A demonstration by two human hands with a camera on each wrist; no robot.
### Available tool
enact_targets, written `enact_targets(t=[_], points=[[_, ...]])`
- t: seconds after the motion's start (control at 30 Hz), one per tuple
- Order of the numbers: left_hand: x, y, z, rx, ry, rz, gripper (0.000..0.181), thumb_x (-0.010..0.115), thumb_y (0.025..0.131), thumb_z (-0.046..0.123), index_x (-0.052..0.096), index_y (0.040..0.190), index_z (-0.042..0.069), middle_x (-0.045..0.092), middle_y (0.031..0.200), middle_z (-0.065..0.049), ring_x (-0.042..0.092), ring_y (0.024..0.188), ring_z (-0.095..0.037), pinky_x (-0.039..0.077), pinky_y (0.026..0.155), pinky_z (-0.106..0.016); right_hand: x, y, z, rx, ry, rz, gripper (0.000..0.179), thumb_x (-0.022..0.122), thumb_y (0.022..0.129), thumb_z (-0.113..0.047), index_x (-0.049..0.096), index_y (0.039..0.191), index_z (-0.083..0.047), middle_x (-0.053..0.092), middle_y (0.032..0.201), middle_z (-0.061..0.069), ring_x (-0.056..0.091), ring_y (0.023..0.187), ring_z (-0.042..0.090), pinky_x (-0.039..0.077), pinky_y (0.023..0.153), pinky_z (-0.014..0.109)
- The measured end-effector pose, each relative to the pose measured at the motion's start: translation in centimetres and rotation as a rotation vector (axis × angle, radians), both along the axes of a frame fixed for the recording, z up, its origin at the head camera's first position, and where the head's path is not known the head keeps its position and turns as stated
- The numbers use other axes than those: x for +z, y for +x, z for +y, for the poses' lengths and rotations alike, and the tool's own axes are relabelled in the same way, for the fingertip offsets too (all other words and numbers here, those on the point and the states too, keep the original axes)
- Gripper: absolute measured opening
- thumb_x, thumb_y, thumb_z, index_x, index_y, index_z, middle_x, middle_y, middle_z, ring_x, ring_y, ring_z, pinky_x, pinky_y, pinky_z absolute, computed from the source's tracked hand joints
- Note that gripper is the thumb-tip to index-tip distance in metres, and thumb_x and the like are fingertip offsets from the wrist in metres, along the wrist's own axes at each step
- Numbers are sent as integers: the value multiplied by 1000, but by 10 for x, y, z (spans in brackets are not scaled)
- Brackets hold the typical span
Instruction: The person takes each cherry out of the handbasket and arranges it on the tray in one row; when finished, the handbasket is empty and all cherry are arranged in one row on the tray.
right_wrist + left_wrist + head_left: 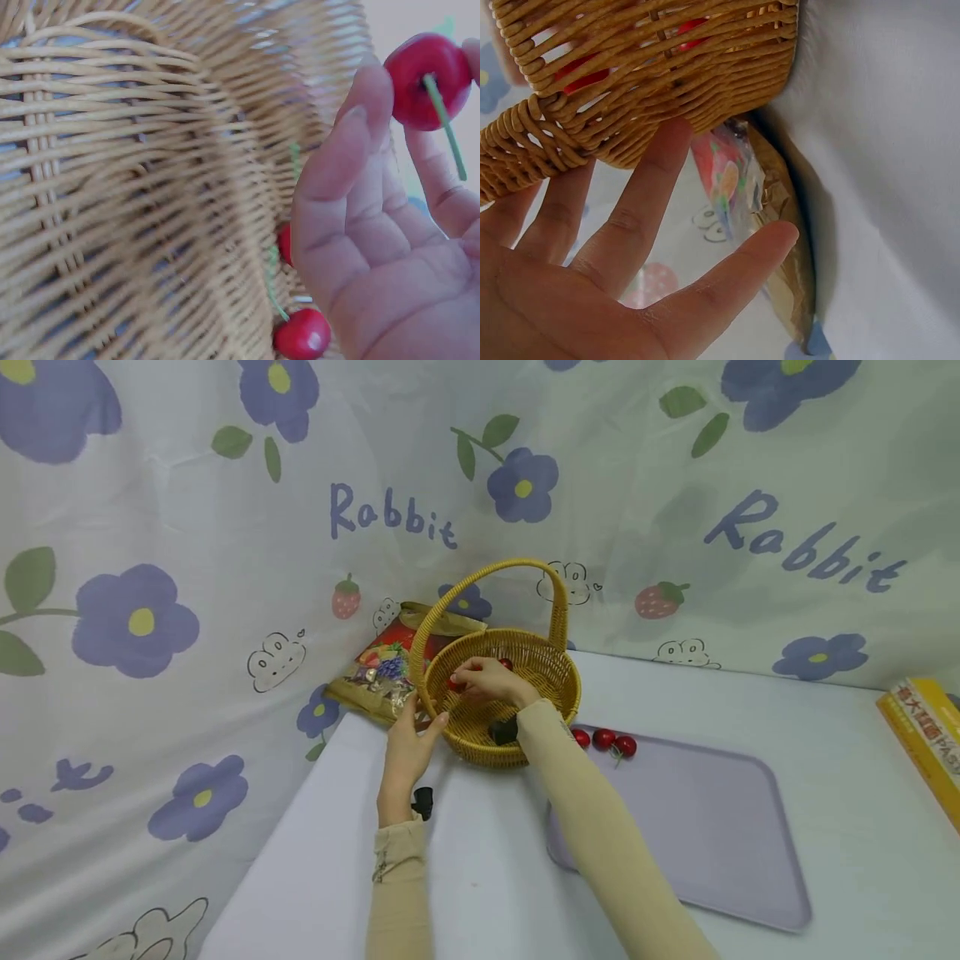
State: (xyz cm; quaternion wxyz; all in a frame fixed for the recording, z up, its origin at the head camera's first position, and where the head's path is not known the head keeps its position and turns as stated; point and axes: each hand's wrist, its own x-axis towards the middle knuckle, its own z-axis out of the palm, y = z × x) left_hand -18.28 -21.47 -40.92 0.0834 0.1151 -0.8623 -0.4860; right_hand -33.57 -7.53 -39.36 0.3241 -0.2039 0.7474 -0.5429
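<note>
My right hand [491, 681] is inside the wicker basket [558, 714] and pinches a red cherry [427, 82] with a green stem between thumb and fingers. Below that hand, in the right wrist view, another cherry [302, 334] lies against the woven wall, with one more partly hidden behind the fingers. My left hand [408, 756] is at the basket's left side, by the foot of its tall handle [517, 562]. In the left wrist view its fingers [634, 217] are extended, with fingertips at the woven wall.
A lilac tray [697, 818] lies right of the basket, with several cherries [603, 739] at its far left corner. Behind the basket's left side leans a fruit-printed bag [386, 668]. A yellow and orange box [926, 735] stands at the right edge. Printed cloth hangs behind.
</note>
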Motion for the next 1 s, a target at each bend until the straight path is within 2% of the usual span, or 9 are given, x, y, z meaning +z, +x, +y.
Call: enact_targets(t=[0.1,0.2,0.37,0.43,0.53,0.7,0.8,1.0], points=[[-1,1,0,-9,-5,-1,72,56,95,48,26,153,18,43,148,-16,56,124,-39,53,91,-52,6,1,14,-41,-123,-91,28,50,101,-23,55,122,-4,57,122,14,60,113,36,45,104,52],[-2,1,-1,-20,-8,4,75,55,94,52,26,153,17,42,149,-17,55,124,-40,52,92,-52,13,1,29,-86,-263,-148,23,46,102,-22,52,117,-5,56,113,9,61,104,29,44,106,49],[-3,0,-3,-18,-13,-14,71,55,97,44,23,154,17,40,151,-18,53,126,-40,51,94,-53,19,4,63,-112,-511,-237,12,39,101,-21,48,103,-13,58,96,5,58,81,16,52,86,32],[-2,0,-3,-20,-13,-27,72,55,98,42,20,155,17,38,152,-18,52,127,-40,50,95,-54,20,6,79,-112,-609,-268,13,35,100,-20,47,97,-16,57,93,4,56,77,15,50,77,26],[-1,1,-4,-28,-17,-38,74,53,98,44,17,156,17,36,153,-18,51,128,-40,49,97,-53,21,10,102,-104,-736,-287,19,29,99,-20,47,93,-17,55,92,4,54,76,13,49,75,23],[0,1,-5,-38,-27,-45,78,52,96,52,17,156,18,36,154,-18,50,129,-40,48,99,-53,18,15,135,-127,-862,-322,22,28,99,-22,48,97,-14,56,91,4,49,79,13,46,76,22],[0,0,-5,-41,-29,-40,80,52,94,55,17,156,18,37,153,-19,50,130,-40,48,99,-54,16,20,155,-188,-933,-341,25,27,101,-22,49,99,-11,57,92,5,50,79,13,46,76,22],[0,0,-4,-40,-21,-53,79,51,94,55,18,156,18,37,153,-19,48,132,-40,46,102,-53,6,27,197,-289,-1092,-391,23,37,102,-19,55,99,-5,58,98,8,54,84,15,50,77,22]])
